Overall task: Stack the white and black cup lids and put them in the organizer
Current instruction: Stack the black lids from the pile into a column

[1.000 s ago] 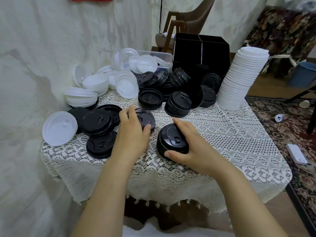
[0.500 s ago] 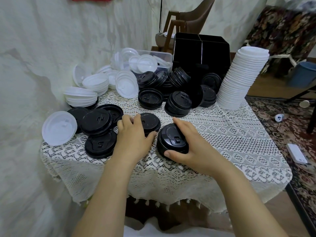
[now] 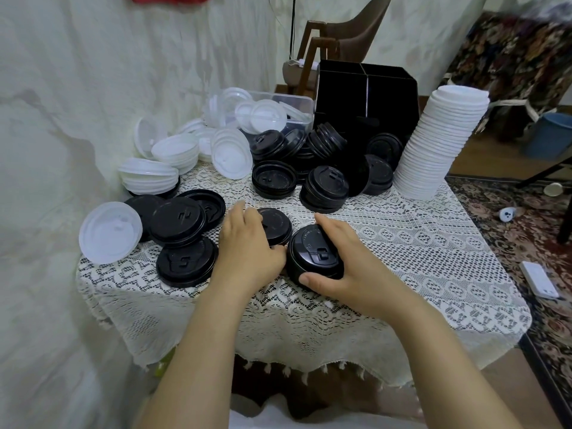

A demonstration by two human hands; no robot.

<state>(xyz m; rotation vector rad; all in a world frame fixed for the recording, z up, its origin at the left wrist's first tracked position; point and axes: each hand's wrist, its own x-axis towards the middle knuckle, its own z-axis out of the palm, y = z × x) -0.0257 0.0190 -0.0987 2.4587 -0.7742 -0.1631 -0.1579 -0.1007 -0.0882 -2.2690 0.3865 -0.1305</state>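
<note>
Working at a table that fills the frame's middle, with the lace cloth giving the lids a flat bed. Standing the organizer at top centre, at the table's far edge, probably out of the way until stacks are ready (its inside not showing from this angle). Parking a tall white stack at upper right, just beside the organizer, seemingly built and waiting to go in. Leaving loose white lids heaped at upper left, some in a clear tub, and black lids piled in front of the organizer and at mid-left, all within reach for picking.

Clasping a short black stack at frame centre with the right hand, thumb on the near rim and fingers curled round the far side, likely steadying it on the cloth to take another lid. Cupping one lid with the left hand, just left of that stack, fingers bent over its top and thumb at its near edge, apparently meaning it for the top of the stack.
</note>
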